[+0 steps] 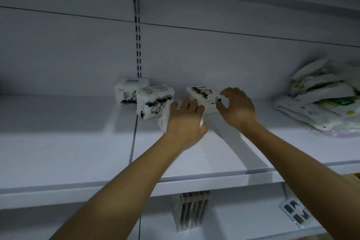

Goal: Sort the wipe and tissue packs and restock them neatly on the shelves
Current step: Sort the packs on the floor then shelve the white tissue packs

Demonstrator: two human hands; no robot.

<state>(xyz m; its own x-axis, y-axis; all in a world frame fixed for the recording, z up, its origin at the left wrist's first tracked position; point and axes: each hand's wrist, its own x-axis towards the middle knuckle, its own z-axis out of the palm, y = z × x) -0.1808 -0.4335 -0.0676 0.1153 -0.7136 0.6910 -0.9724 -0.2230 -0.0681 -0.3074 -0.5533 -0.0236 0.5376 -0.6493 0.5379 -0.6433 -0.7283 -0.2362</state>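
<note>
Fingers of left hand (185, 119) splay over a tissue pack (163, 121) on the shelf (78, 142), thumb hooked round it. I read that as a grip, but it's blurry. Right hand (238, 108) half-curled, empty, just beside second pack (201, 95).

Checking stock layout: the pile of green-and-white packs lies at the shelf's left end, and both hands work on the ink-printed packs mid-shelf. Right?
No: the head view shows the pile of green-and-white packs at the shelf's right end. The left hand and right hand do work on the ink-printed packs mid-shelf.
</note>
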